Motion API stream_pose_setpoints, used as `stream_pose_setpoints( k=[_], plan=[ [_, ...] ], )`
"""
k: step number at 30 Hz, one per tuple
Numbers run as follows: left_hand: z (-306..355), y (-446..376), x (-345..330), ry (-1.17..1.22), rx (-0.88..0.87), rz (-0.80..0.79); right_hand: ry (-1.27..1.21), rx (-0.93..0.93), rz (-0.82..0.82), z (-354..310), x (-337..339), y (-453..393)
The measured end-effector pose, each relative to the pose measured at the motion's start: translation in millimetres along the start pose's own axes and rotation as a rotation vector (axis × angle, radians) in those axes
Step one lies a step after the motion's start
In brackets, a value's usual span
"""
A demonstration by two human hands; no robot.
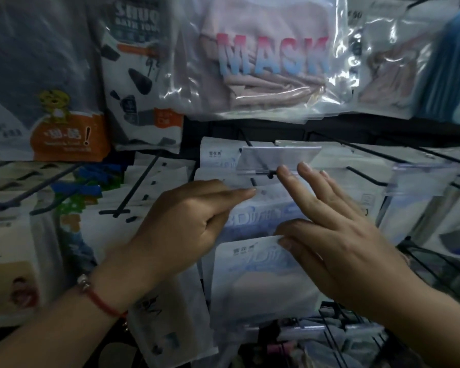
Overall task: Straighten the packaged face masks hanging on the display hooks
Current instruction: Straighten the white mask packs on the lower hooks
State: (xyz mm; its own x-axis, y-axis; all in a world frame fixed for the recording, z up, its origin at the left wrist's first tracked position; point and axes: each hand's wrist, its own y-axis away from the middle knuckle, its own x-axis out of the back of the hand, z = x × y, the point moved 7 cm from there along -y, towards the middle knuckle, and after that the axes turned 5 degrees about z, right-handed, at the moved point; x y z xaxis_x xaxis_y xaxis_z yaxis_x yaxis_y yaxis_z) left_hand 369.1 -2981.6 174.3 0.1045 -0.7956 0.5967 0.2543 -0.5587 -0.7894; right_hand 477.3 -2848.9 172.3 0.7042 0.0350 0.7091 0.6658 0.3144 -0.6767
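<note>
The left hand (pixel 186 221) reaches in from the lower left, its forefinger stretched flat along the top edge of a white and blue mask packet (pixel 260 211) and the thumb tucked under against the packet's face, so it pinches the packet near its hang hole. A red cord bracelet (pixel 98 301) circles that wrist. The right hand (pixel 337 229) comes in from the lower right with its fingers spread wide and straight; the fingertips (pixel 283 170) touch the end of the black display hook (pixel 260 171) and the clear price-tag holder (pixel 279 158) that sits on it, while the thumb lies on the top edge of a lower mask packet (pixel 252 280) of the same white and blue kind. The pinched packet hangs on the hook just behind the tag holder, in the middle of the rack, with more packets of its kind stacked behind it, farther back.

To the right, another hook carries a clear holder (pixel 422 179) and further pale mask packets (pixel 409 216). To the left, bare black hooks (pixel 122 211) stick out toward the viewer over white packets. Above, on the upper row, hangs a clear bag of pink masks (pixel 263 57) printed "MASK", with a white bag with dark patches (pixel 141 83) to its left and a blue-grey bag with an orange label (pixel 51 102) farther left. A blue object (pixel 452 62) stands at the upper right edge, too blurred to tell what it is.
</note>
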Motion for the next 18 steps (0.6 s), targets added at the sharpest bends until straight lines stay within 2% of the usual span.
stream_pose_setpoints(
  k=[4,7,11,14,16,18],
  plan=[
    [1.4,0.8,4.2,-0.053,0.003,0.028,-0.006,-0.010,0.007,0.5,-2.1,1.3],
    [-1.8,3.8,-1.4,-0.076,0.022,-0.028,-0.009,-0.024,0.025,-1.5,-3.6,2.2],
    [-6.9,-0.9,-9.0,-0.295,0.008,-0.051,-0.018,-0.033,0.053,-3.0,-4.7,0.0],
    [-9.7,-1.3,-16.9,-0.405,0.077,-0.111,-0.011,-0.030,0.065,-2.1,-6.8,1.0],
    [-14.5,4.2,-18.5,-0.393,0.125,-0.141,-0.006,-0.026,0.089,-1.8,-7.6,2.6],
    [-14.0,15.2,-10.4,-0.331,0.099,-0.092,0.005,-0.028,0.110,-2.3,-10.0,3.2]
  ],
)
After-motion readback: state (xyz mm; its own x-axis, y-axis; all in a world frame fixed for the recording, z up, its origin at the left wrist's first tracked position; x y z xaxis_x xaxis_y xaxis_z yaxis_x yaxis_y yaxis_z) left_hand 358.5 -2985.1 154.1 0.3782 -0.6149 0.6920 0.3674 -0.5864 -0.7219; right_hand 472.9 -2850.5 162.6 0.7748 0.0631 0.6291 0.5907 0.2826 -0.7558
